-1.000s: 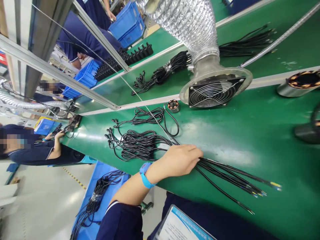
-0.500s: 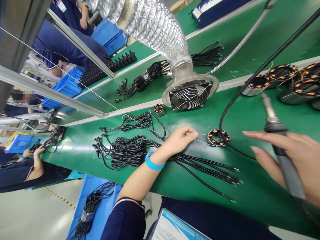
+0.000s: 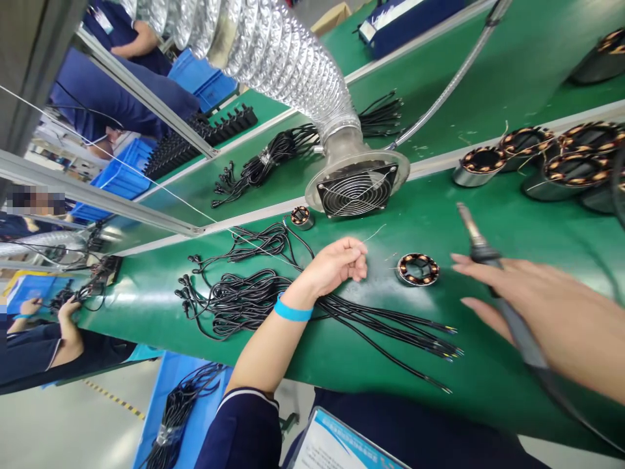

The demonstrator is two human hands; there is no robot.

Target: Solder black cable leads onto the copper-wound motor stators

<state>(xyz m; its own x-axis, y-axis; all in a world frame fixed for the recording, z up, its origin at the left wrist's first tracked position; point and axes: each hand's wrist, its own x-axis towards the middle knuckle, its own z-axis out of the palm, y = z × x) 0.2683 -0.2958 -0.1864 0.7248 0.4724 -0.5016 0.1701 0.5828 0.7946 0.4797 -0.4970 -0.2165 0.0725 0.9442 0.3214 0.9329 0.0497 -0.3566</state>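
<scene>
metal-tipped soldering iron (image 3: pixel 481 251) in right hand (image 3: pixel 551 319) grip, tip toward far-left; left hand (image 3: pixel 336 264) pinches thin wire (image 3: pixel 374 233).

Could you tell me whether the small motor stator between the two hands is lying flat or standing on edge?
Lying flat: the stator shows its ring of copper windings face up on the green belt.

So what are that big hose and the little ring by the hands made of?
The hose looks like thin aluminium foil: silvery, crinkled, ribbed. The ring seems a dark metal core wound with copper wire, going by its orange-brown coils. The right hand holds a tool, apparently metal-tipped with a dark grip.
</scene>
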